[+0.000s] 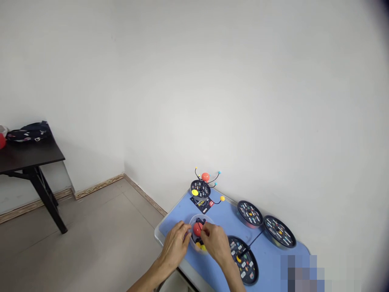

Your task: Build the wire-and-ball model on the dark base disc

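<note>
A clear plastic bowl [191, 219] stands near the left end of the blue table. In it lie a red ball [198, 229], several black parts [200, 221] and small yellow balls [203, 247]. My left hand [176, 244] has its fingers bent around the bowl's left rim. Over the right side of the bowl, my right hand [216, 243] is closed in a pinch beside the red ball; whatever is between its fingertips is too small to make out. Just right of that hand lies a large round black base [247, 265] with printed pictures and a black rod [257, 238].
Behind the bowl stands an assembled planet model [200, 189] on a dark printed card [199, 206]. Two more round bases, one [250, 213] beside the other [280, 231], sit along the wall side of the blue table [223, 221]. A black table [33, 156] with a bag [28, 132] is far left.
</note>
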`<state>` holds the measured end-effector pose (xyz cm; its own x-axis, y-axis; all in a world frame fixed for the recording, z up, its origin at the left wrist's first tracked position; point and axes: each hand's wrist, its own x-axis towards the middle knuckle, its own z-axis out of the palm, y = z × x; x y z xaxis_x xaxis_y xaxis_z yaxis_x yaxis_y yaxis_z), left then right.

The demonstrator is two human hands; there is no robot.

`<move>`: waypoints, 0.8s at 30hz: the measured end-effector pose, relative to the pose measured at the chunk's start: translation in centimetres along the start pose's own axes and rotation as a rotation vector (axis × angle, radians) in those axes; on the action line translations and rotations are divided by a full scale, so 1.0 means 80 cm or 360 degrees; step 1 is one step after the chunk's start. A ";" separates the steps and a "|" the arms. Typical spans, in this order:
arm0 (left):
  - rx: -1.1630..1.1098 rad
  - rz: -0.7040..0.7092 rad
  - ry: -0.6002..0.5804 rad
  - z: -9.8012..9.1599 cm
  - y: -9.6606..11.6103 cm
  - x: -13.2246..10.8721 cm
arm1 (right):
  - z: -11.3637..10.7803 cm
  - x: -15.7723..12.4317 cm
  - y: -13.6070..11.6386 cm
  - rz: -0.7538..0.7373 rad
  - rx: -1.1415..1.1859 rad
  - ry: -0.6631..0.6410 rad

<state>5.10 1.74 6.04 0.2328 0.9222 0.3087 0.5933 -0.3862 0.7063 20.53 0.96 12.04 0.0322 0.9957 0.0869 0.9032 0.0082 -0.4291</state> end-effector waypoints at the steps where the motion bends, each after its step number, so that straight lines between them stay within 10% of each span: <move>1: 0.0007 -0.0002 -0.0004 -0.002 0.001 0.002 | -0.008 -0.003 0.006 0.0008 0.0079 0.0045; 13: 0.0513 0.0413 -0.0469 0.008 0.055 0.068 | -0.013 -0.118 0.057 0.0577 0.1868 0.0281; 24: 0.0719 0.0257 -0.0470 0.047 0.060 0.085 | 0.007 -0.133 0.077 0.0740 0.2314 0.0239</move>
<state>12.44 6.20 9.13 0.5153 0.8432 0.1531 0.7883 -0.5364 0.3015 25.51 -9.54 8.01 0.3067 0.9181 -0.2509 -0.3827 -0.1224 -0.9157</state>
